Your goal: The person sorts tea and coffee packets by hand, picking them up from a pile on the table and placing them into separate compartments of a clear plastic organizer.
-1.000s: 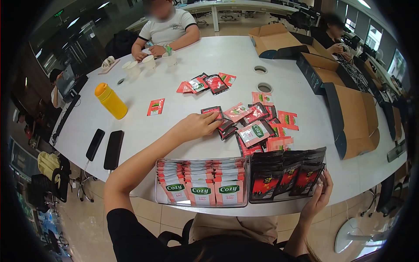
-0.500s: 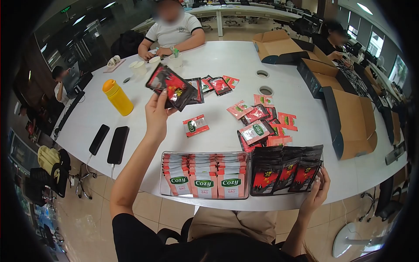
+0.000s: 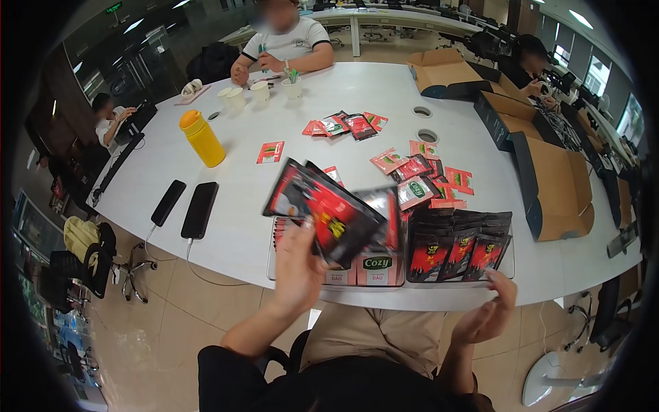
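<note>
My left hand [image 3: 299,275] grips black and red coffee sachets [image 3: 328,218], fanned apart and blurred by motion. They hang over the left tray and cover much of its rows of pink Cozy tea sachets [image 3: 377,269]. Beside it, rows of upright coffee sachets [image 3: 460,250] fill the right tray [image 3: 511,268]. My right hand [image 3: 486,314] is at the near right corner of that tray, fingers loosely bent and apart, holding nothing. Beyond the trays lies a mixed pile of tea and coffee sachets [image 3: 416,191].
Another small sachet pile [image 3: 347,125] and a single pink sachet [image 3: 270,152] lie farther off. On the left are a yellow bottle [image 3: 204,141] and two phones [image 3: 200,210] on cables. Open cardboard boxes [image 3: 555,182] line the right edge. A person [image 3: 292,51] sits opposite, near paper cups [image 3: 261,90].
My left hand has brought the coffee sachets from mid-table down and right, over the trays. My right hand has drawn slightly away from the tray's side. The person opposite has raised their hands.
</note>
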